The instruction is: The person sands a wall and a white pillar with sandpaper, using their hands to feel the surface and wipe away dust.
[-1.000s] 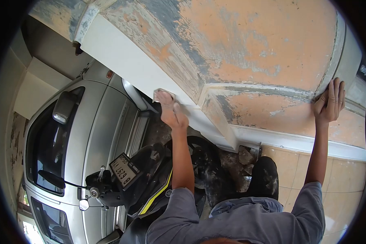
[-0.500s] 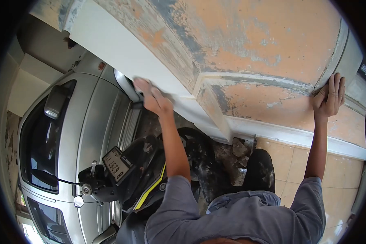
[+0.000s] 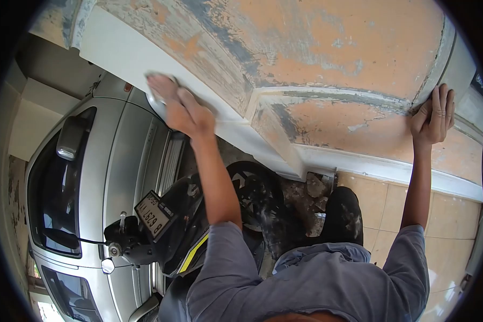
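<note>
My left hand, blurred by motion, presses against the smooth white face of a wall pillar. Its fingers are bent together, and a thin edge shows at the fingertips; what lies under them is hidden. My right hand rests high on the right, fingers stretched along the grey frame where it meets the wall. Between the hands spreads a wall with peeling orange paint, grey patches and scraped streaks. A raised moulding crosses it, and a white skirting strip runs along its foot.
A silver vehicle stands close on the left, its side mirror sticking out. A motorcycle with a number plate is wedged between it and my body. Broken rubble lies by the wall, beside beige floor tiles.
My left hand has slid up and to the left along the white face. My right hand stays in the same place on the frame. The view has shifted slightly.
</note>
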Demonstrator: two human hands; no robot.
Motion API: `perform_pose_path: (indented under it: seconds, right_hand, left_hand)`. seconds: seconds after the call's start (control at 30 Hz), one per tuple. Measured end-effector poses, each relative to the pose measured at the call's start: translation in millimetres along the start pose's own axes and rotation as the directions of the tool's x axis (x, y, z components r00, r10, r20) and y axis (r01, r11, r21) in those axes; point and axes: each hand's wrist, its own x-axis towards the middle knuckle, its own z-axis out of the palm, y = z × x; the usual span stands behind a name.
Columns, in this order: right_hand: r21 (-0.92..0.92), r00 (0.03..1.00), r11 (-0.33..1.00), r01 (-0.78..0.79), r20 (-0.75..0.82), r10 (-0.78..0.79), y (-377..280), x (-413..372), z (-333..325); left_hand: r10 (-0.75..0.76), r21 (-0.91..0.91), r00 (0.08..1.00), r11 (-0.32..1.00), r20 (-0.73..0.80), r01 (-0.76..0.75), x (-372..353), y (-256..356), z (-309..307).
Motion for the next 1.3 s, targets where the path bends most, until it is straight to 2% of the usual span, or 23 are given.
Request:
perform_pose_path:
  seconds: [0.03,0.1,0.13,0.17,0.2,0.23,0.3,0.33,0.4,0.47,0.5,0.53,0.57,0.63,0.73,0.8,0.87,0.97,1.03,1.13,1.2,1.23,1.3]
  right_hand:
    - [0.003,1.000,1.000,0.000,-0.016,0.000,1,0,1]
    - [-0.007,1.000,1.000,0.008,-0.021,-0.008,4,-1,-1]
    - [-0.012,1.000,1.000,0.003,-0.028,-0.003,3,-1,-1]
    - [-0.010,0.999,1.000,-0.008,-0.035,0.008,1,-1,-1]
    - [-0.014,0.998,1.000,-0.012,-0.057,0.011,-1,0,1]
    - [-0.023,0.997,0.999,-0.025,-0.075,0.023,-2,1,0]
    - [-0.032,1.000,0.999,-0.028,-0.004,0.028,-2,1,-5]
    - [-0.009,1.000,1.000,-0.027,-0.006,0.027,-3,4,-6]
    - [0.011,1.000,1.000,-0.003,0.000,0.003,-3,3,-6]
    - [0.074,1.000,0.997,0.007,-0.004,-0.006,6,-2,-3]
    - [0.058,1.000,0.998,0.018,0.011,-0.019,5,-1,-5]
    - [0.051,0.999,0.999,0.018,0.029,-0.020,6,-1,-7]
    - [0.060,0.999,0.998,0.034,0.005,-0.035,5,-1,-6]
    - [0.046,0.998,0.999,0.027,0.050,-0.029,1,2,-10]
    - [0.063,0.998,0.997,0.040,0.048,-0.043,2,0,-9]
    - [0.057,0.998,0.998,0.039,0.050,-0.042,-1,0,-10]
    - [0.066,0.996,0.997,0.038,0.077,-0.043,0,1,-11]
    - [0.079,0.993,0.996,0.047,0.100,-0.055,1,0,-13]
    - [0.083,0.993,0.994,0.074,0.088,-0.081,2,-1,-13]
    - [0.094,0.993,0.994,0.059,0.094,-0.068,-1,0,-10]
    - [0.084,0.995,0.995,0.048,0.089,-0.055,-1,-1,-11]
    - [0.095,0.994,0.994,0.045,0.097,-0.055,0,-1,-11]
    - [0.072,0.994,0.996,0.052,0.097,-0.058,0,-2,-11]
  left_hand:
    - [0.098,0.003,0.995,0.995,-0.025,-0.098,45,4,1]
    - [0.004,-0.067,1.000,0.998,0.024,-0.003,81,23,-3]
    - [-0.255,-0.044,0.962,0.965,0.096,0.260,80,26,-3]
    - [-0.494,0.007,0.855,0.866,0.158,0.500,81,29,-5]
    - [-0.058,0.091,0.998,0.994,0.035,0.055,34,5,4]
    - [0.064,-0.040,0.998,0.997,0.017,-0.063,-8,18,8]
    - [0.001,-0.091,0.991,0.996,0.134,0.011,-98,27,6]
    - [-0.076,-0.064,0.985,0.994,0.157,0.086,-104,29,3]
    - [0.110,-0.052,0.994,0.993,-0.003,-0.110,-67,19,12]
    - [0.201,0.162,0.979,0.966,0.005,-0.200,3,7,8]
    - [0.021,0.143,0.999,0.989,0.028,-0.025,39,13,5]
    - [-0.032,0.125,0.999,0.992,0.032,0.028,71,17,1]
    - [0.040,0.094,0.999,0.995,0.003,-0.041,87,15,-1]
    - [0.012,0.054,0.999,0.998,-0.037,-0.010,55,15,5]
    - [-0.069,-0.054,0.998,0.996,-0.009,0.068,-74,26,15]
    - [-0.110,-0.056,0.994,0.992,-0.008,0.109,-68,33,16]
    - [-0.186,-0.042,0.982,0.982,-0.026,0.184,-40,38,13]
    - [-0.075,0.044,0.993,0.996,-0.095,0.080,91,14,4]
    - [-0.074,0.042,0.992,0.996,-0.106,0.079,119,3,-1]
    - [-0.027,0.055,0.997,0.998,-0.072,0.031,72,-1,1]
    - [-0.182,0.005,0.983,0.983,0.012,0.182,-37,8,13]
    - [-0.234,-0.126,0.971,0.963,0.040,0.237,-84,22,14]
    - [-0.274,-0.043,0.954,0.959,0.117,0.281,-102,28,4]
